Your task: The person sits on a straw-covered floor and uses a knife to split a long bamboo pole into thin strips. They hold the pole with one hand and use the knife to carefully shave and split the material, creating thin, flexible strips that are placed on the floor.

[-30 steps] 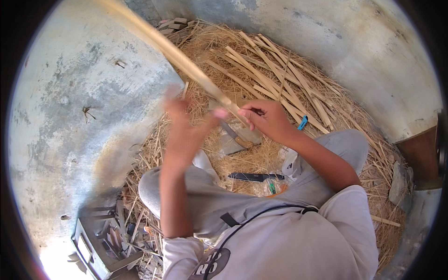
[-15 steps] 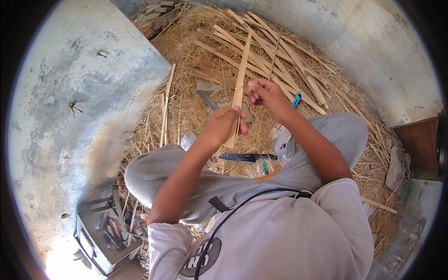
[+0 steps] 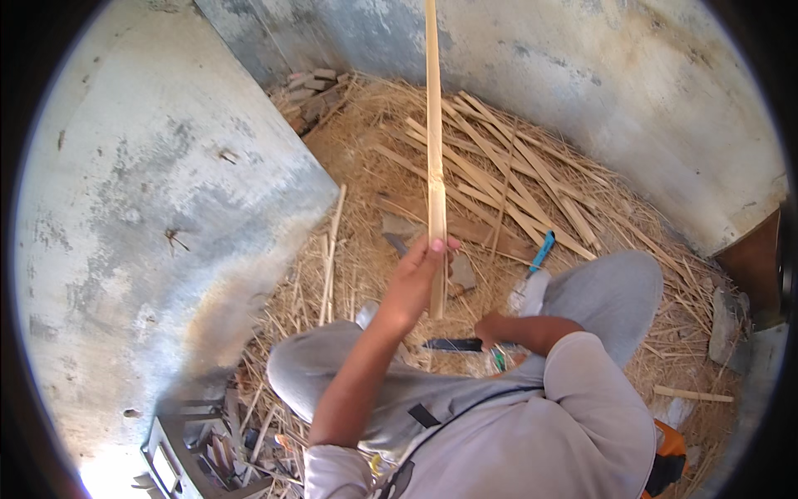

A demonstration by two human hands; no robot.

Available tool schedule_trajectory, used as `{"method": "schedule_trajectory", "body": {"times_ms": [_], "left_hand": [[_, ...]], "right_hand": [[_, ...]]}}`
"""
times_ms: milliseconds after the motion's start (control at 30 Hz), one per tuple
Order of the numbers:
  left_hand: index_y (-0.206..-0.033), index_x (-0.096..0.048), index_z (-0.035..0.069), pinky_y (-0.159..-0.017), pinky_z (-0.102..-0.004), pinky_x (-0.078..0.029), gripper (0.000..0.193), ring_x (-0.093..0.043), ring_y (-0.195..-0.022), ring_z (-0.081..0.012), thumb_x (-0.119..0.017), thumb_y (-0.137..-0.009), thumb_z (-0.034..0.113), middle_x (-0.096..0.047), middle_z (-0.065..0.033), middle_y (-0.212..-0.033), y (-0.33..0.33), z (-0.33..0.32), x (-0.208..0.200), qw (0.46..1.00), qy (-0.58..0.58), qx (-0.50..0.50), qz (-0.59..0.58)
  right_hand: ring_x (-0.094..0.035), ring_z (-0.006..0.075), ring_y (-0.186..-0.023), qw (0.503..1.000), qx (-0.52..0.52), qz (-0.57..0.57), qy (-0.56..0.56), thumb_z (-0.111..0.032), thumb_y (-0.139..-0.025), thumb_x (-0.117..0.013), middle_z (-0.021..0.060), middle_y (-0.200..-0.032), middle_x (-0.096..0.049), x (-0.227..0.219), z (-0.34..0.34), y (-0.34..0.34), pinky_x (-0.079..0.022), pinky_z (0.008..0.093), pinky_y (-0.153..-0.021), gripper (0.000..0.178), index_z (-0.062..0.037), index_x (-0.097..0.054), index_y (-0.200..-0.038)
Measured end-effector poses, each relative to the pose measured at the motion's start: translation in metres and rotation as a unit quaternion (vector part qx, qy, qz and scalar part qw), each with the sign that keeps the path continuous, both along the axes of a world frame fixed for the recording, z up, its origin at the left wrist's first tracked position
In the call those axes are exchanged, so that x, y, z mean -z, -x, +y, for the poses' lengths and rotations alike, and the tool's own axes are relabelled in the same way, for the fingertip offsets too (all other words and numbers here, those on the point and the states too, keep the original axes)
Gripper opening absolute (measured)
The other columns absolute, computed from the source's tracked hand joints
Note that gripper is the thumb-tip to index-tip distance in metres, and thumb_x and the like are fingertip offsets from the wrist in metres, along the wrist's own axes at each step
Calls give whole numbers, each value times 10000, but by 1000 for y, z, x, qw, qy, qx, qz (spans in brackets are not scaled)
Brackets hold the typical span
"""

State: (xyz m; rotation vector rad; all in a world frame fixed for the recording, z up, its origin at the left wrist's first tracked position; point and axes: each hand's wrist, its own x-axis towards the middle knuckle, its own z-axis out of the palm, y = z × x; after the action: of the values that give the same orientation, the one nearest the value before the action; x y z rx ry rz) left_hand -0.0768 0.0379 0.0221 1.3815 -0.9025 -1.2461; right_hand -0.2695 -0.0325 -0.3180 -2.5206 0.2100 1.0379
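My left hand (image 3: pixel 416 279) is closed on the lower part of a long, flat bamboo strip (image 3: pixel 434 116) with a node near its middle. The strip stands up in front of me, and its far end runs out of the top of the view. Low between my legs lies a dark-bladed knife (image 3: pixel 449 343). My right hand (image 3: pixel 492 330) reaches down to the knife's right end, fingers curled over the handle, which is mostly hidden. A blue box cutter (image 3: pixel 542 252) rests by my right knee.
Several bamboo strips (image 3: pixel 532 200) are piled on shavings ahead to the right. Thin strips (image 3: pixel 332 254) lie on the left beside a worn wall (image 3: pixel 233 191). A flat stone (image 3: pixel 461 273) sits ahead of me. At lower left stands a grey open box (image 3: pixel 179 428) holding scraps.
My right hand has come down from beside the strip to the knife. My left hand has raised the bamboo strip. The view has tilted up, showing more of the far wall.
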Motion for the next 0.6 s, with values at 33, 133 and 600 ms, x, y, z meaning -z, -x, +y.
{"method": "schedule_trajectory", "body": {"times_ms": [33, 133, 600], "left_hand": [[-1169, -599, 101, -707, -235, -453, 319, -482, -759, -59, -472, -1074, 378, -496, 57, -856, 1, 0, -3, 1000, 23, 4, 12], [-1194, -598, 97, -752, -236, -464, 293, -510, -796, -65, -522, -1060, 346, -524, 56, -890, 2, 5, -19, 996, 72, 43, -31], [-1209, -574, 24, -749, -285, -512, 255, -629, -748, -128, -630, -1001, 162, -670, -65, -961, -14, 19, -45, 988, 126, 67, 61]], "right_hand": [[-721, 343, -915, 999, 17, 10, 35, -302, -753, -782, 141, -937, -748, 9, 9, 3, -549, 502, -756, 323, -67, -766, -973], [-722, 328, -910, 996, 30, -12, 84, -179, -788, -738, 133, -916, -741, 21, 18, 11, -556, 470, -746, 203, -67, -754, -956], [-692, 370, -945, 993, 102, -46, -47, -224, -865, -619, 188, -992, -695, 6, 2, 23, -527, 505, -801, 419, -108, -522, -1256]]}}
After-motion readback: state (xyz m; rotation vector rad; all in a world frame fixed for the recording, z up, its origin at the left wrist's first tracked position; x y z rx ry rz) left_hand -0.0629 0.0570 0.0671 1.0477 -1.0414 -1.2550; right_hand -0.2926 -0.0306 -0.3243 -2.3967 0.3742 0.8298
